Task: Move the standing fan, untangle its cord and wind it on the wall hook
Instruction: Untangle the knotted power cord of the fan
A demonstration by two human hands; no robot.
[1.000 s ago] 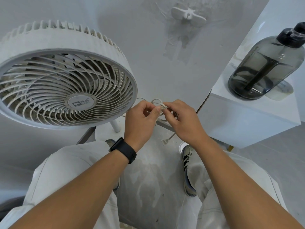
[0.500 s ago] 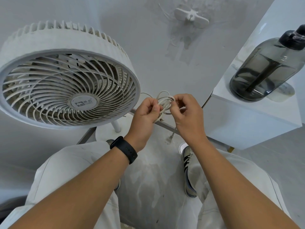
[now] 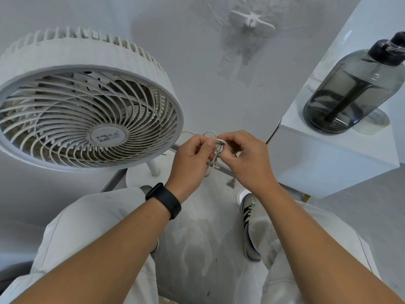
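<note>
Nearest me, the left hand [image 3: 192, 156] and right hand [image 3: 245, 159] both pinch the cord [image 3: 215, 145], a thin, pale, limp bundle knotted between their fingertips, held above the floor. It looks light and floppy; I'd grip it beside the knot, not on it. To the left stands the ribbed white plastic fan [image 3: 87, 102]. Farther up the scuffed wall sits the wall hook [image 3: 252, 20].

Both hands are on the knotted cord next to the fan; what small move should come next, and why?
Probably ease one loop out of the knot. The left hand and right hand both pinch the cord, which is bunched in tangled loops between them, and the wall hook above is bare, so winding seems premature.
</note>
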